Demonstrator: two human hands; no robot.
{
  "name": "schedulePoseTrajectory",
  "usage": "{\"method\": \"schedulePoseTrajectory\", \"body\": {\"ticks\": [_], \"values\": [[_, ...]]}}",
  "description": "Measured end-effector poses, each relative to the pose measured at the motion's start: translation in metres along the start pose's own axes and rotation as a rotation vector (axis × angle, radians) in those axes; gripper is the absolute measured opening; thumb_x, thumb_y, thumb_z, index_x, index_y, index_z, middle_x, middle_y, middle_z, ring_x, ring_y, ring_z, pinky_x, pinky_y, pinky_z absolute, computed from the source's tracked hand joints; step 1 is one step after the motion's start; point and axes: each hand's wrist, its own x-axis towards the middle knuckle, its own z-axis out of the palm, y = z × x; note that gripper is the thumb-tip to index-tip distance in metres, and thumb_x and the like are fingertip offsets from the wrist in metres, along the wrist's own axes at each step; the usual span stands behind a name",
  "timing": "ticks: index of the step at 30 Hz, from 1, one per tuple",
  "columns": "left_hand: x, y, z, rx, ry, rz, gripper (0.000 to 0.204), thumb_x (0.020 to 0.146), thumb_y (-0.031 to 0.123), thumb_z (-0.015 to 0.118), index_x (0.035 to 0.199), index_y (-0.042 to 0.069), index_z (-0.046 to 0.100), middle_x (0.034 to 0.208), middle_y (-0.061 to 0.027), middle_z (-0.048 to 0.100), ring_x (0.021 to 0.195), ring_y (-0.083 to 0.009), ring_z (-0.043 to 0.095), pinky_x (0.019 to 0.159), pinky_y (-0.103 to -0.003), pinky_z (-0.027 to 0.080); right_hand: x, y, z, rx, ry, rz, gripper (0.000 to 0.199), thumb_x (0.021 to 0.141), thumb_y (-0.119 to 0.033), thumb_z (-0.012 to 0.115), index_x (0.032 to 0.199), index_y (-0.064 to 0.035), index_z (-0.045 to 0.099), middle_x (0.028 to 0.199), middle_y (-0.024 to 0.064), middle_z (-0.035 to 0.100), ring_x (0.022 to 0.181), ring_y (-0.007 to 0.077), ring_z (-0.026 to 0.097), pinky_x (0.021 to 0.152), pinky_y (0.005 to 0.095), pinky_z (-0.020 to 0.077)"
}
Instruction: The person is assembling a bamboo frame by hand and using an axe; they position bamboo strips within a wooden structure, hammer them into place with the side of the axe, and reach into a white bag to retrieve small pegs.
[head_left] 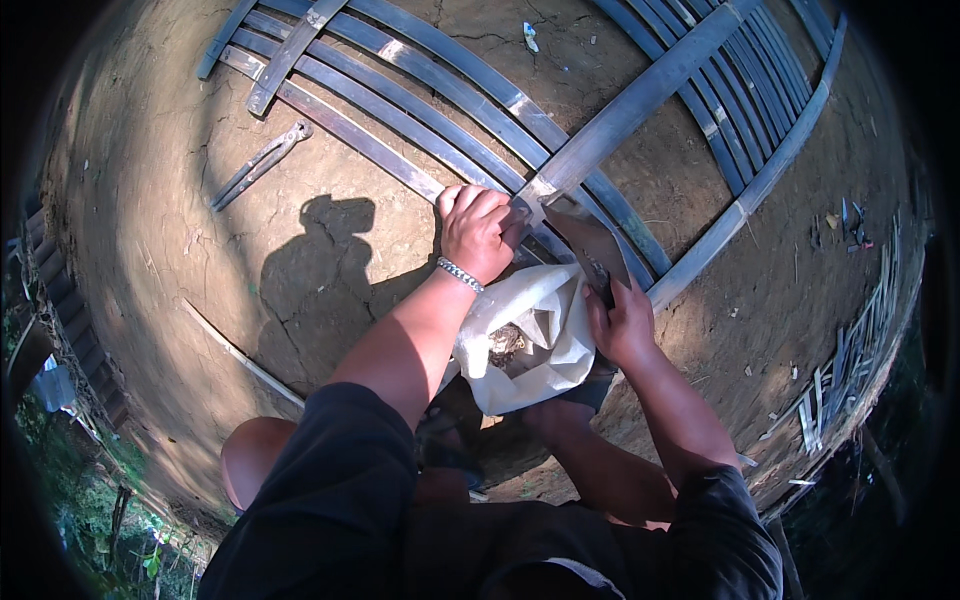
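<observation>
My left hand [475, 230], with a metal chain bracelet at the wrist, is closed at the near edge of a frame of dark slats [430, 125] that look like split bamboo. Its fingers curl down where a slat meets a wide crosspiece [635, 100]; what lies under them is partly hidden. My right hand [625, 322] is closed on the near end of a broad, flat brown blade-like piece [592, 243], whose far end reaches the joint. Between my forearms stands an open white sack [535, 385] with a tangled brown clump [506, 345] inside.
Rusty pincers [262, 165] lie on the cracked earth floor at the left. A thin pale strip [240, 350] lies nearer me. Many split strips [850, 350] are heaped at the right edge. Another slatted section [740, 95] stretches out at the far right.
</observation>
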Motion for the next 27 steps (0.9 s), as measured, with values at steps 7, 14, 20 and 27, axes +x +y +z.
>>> {"method": "schedulePoseTrajectory", "body": {"ticks": [7,14,20,27], "values": [[-0.001,-0.001,-0.003,-0.046,0.038,0.011,0.009,0.076,0.014,0.076,0.076,0.016,0.067,0.087,0.0020,0.066,0.093,-0.0227,0.062,0.095,-0.044,0.038,0.002,0.003,0.002,-0.072,-0.120,0.014,0.071,0.086,-0.004,0.071,0.152,-0.0095,0.046,0.109,0.0225,0.068,0.090,0.0440,0.068,0.076,0.0466,0.0573],[0.000,0.001,-0.002,-0.073,0.029,0.005,0.013,0.073,0.015,0.075,0.083,0.013,0.068,0.091,-0.0011,0.066,0.095,-0.0252,0.062,0.097,-0.045,0.038,-0.007,0.013,0.011,0.011,0.005,-0.101,0.061,0.088,-0.004,0.071,0.145,-0.0055,0.050,0.112,0.0233,0.068,0.096,0.0440,0.069,0.081,0.0471,0.0570],[0.000,0.001,-0.005,-0.086,0.077,-0.064,0.041,0.073,0.003,0.062,0.113,0.010,0.062,0.113,-0.0120,0.062,0.107,-0.0337,0.058,0.101,-0.048,0.038,0.002,0.005,0.007,-0.009,-0.037,-0.039,0.067,0.085,-0.003,0.071,0.149,-0.0075,0.048,0.115,0.0227,0.068,0.096,0.0440,0.069,0.081,0.0469,0.0573],[-0.001,0.007,0.000,0.078,0.136,-0.240,0.061,0.072,-0.001,0.055,0.132,0.005,0.055,0.140,-0.0165,0.056,0.134,-0.0388,0.049,0.118,-0.054,0.026,0.006,0.007,0.013,-0.134,-0.245,0.120,0.066,0.086,-0.003,0.070,0.148,-0.0093,0.049,0.118,0.0235,0.068,0.098,0.0443,0.070,0.081,0.0464,0.0584]]}}
